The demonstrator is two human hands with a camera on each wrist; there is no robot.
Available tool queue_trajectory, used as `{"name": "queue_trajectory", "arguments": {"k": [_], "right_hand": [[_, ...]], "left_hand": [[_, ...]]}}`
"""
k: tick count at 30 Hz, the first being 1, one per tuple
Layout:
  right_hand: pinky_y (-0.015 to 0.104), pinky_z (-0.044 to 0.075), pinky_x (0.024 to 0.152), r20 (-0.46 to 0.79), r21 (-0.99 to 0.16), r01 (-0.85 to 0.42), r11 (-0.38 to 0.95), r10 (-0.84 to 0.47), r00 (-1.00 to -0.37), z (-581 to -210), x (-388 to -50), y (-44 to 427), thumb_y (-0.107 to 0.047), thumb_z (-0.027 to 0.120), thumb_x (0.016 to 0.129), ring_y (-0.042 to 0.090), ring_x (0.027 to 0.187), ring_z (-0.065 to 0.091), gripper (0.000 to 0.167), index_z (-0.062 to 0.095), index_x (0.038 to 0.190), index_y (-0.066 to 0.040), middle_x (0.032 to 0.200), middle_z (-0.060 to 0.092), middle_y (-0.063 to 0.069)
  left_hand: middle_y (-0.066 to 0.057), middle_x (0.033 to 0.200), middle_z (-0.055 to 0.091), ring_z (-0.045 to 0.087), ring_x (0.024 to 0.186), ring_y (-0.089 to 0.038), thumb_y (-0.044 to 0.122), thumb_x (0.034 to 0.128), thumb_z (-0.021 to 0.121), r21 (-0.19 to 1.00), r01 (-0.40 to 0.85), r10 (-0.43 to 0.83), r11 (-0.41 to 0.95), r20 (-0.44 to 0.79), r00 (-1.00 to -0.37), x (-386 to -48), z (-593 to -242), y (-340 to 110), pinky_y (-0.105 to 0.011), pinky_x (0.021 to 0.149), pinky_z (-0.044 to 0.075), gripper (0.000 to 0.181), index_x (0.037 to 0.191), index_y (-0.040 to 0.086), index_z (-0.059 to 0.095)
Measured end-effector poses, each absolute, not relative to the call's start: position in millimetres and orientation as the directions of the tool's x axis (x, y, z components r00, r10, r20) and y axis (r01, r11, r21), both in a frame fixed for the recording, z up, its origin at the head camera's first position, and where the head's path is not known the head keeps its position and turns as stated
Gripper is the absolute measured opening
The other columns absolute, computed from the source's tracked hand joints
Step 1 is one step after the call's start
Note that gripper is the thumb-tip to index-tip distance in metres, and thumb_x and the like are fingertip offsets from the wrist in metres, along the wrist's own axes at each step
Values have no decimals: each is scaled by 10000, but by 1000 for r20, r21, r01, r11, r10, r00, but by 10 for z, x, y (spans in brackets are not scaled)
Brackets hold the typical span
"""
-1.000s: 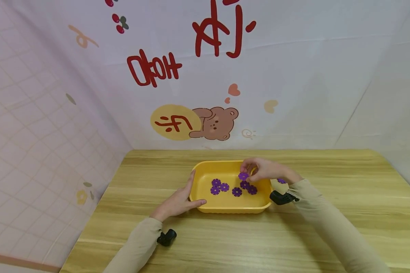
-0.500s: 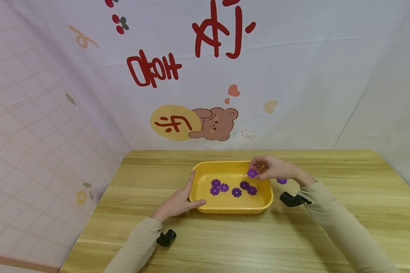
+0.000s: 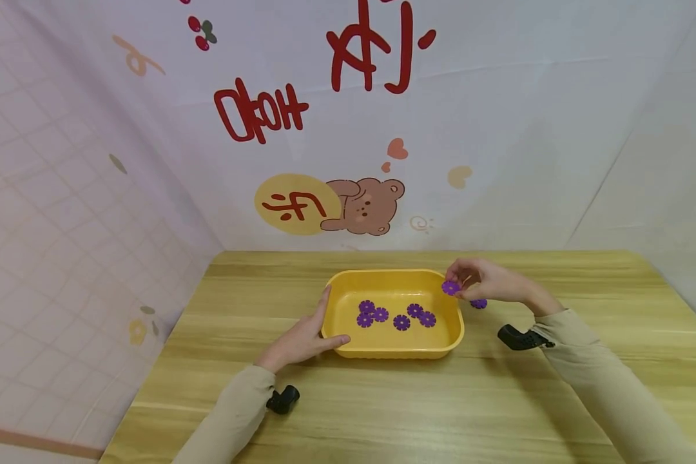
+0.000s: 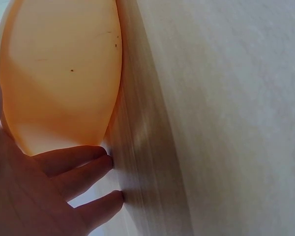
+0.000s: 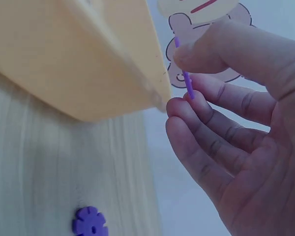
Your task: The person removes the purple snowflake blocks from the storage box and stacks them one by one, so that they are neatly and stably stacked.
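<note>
A yellow plastic basin (image 3: 394, 353) stands on the table, with several purple snowflake building discs (image 3: 401, 323) lying in it in two loose groups. My left hand (image 3: 298, 339) rests against the basin's left end, thumb on its rim; the left wrist view shows its fingers spread and fairly straight along the outer wall. Over the basin's back right corner, my right hand (image 3: 490, 281) pinches one purple snowflake disc (image 3: 450, 287) between thumb and fingertips. The right wrist view shows this held disc (image 5: 188, 81) edge-on. Another disc (image 3: 479, 303) lies on the table just right of the basin.
The wood-grain table (image 3: 383, 406) extends around the basin on all sides. A white printed cloth wall (image 3: 516, 129) with a bear picture rises behind its far edge. Black wrist cameras (image 3: 522, 338) jut out beneath both sleeves.
Pinching the disc, my right hand has moved rightward and slightly up, from inside the basin to above its right rim. The left hand keeps its place on the basin.
</note>
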State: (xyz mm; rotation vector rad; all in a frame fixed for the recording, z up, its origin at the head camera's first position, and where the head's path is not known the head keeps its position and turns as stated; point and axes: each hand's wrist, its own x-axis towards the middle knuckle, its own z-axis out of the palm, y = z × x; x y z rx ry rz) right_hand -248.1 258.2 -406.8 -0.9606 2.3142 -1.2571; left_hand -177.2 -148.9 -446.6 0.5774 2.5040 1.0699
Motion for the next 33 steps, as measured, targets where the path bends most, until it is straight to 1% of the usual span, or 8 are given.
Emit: {"name": "queue_trajectory", "arguments": {"k": [5, 9, 12, 16, 21, 24, 29, 33], "right_hand": [[356, 511, 820, 40, -809, -419, 412, -674, -738, -4125, -2479, 2656, 6, 689, 832, 262, 935, 600, 313, 578, 1124, 14, 1026, 636, 100], [350, 509, 822, 60, -810, -427, 403, -667, -743, -4158, -2483, 2715, 51, 672, 821, 276, 933, 598, 316, 577, 1121, 14, 1023, 626, 106], [325, 509, 816, 79, -811, -437, 390, -666, -742, -4188, -2482, 2767, 60, 667, 819, 272, 931, 601, 317, 573, 1120, 26, 1023, 621, 116], [327, 510, 814, 99, -801, -451, 393, -656, -748, -4247, -2479, 2841, 33, 686, 831, 256, 933, 605, 313, 573, 1123, 36, 1030, 621, 121], [340, 510, 819, 125, -793, -463, 395, -639, -759, -4325, -2494, 2920, 37, 701, 820, 264, 944, 601, 350, 574, 1144, 60, 1060, 619, 133], [328, 512, 814, 138, -789, -474, 391, -638, -757, -4368, -2511, 2963, 40, 705, 821, 258, 940, 603, 365, 578, 1161, 74, 1064, 629, 132], [322, 517, 799, 150, -786, -488, 379, -649, -746, -4423, -2522, 3032, 54, 703, 824, 258, 912, 615, 343, 584, 1141, 107, 1024, 637, 159], [362, 522, 801, 171, -775, -511, 372, -655, -736, -4482, -2527, 3073, 85, 695, 816, 282, 917, 607, 313, 590, 1109, 118, 1023, 622, 196]], "left_hand": [[-31, 924, 607, 575, 735, -125, 531, 886, 640, 748, 227, 496, 624, -155, -854, -1777, -4469, -1491, -342, 788, 457, 1106, 1530, 152, -176], [-104, 1095, 619, 578, 803, -122, 535, 882, 642, 741, 231, 490, 631, -150, -859, -1775, -4463, -1490, -368, 858, 450, 1106, 1534, 145, -162], [-140, 1161, 606, 578, 822, -123, 535, 881, 644, 737, 232, 487, 635, -149, -860, -1771, -4459, -1490, -382, 880, 444, 1107, 1535, 144, -158], [-123, 1138, 613, 581, 816, -113, 527, 885, 644, 742, 238, 496, 627, -144, -856, -1772, -4460, -1490, -381, 887, 443, 1103, 1534, 141, -161], [-121, 1163, 608, 586, 833, -107, 515, 886, 649, 752, 239, 506, 615, -143, -851, -1778, -4459, -1488, -389, 919, 431, 1103, 1533, 144, -164], [-108, 1125, 618, 587, 825, -113, 515, 884, 652, 750, 239, 505, 617, -144, -851, -1782, -4457, -1489, -388, 924, 426, 1109, 1531, 144, -168], [-111, 1091, 625, 584, 792, -111, 523, 876, 658, 736, 257, 506, 627, -133, -852, -1788, -4461, -1492, -367, 859, 452, 1125, 1530, 120, -163], [-115, 1095, 622, 579, 777, -111, 511, 873, 669, 733, 265, 505, 627, -123, -854, -1796, -4473, -1490, -349, 824, 455, 1129, 1531, 109, -155]]}}
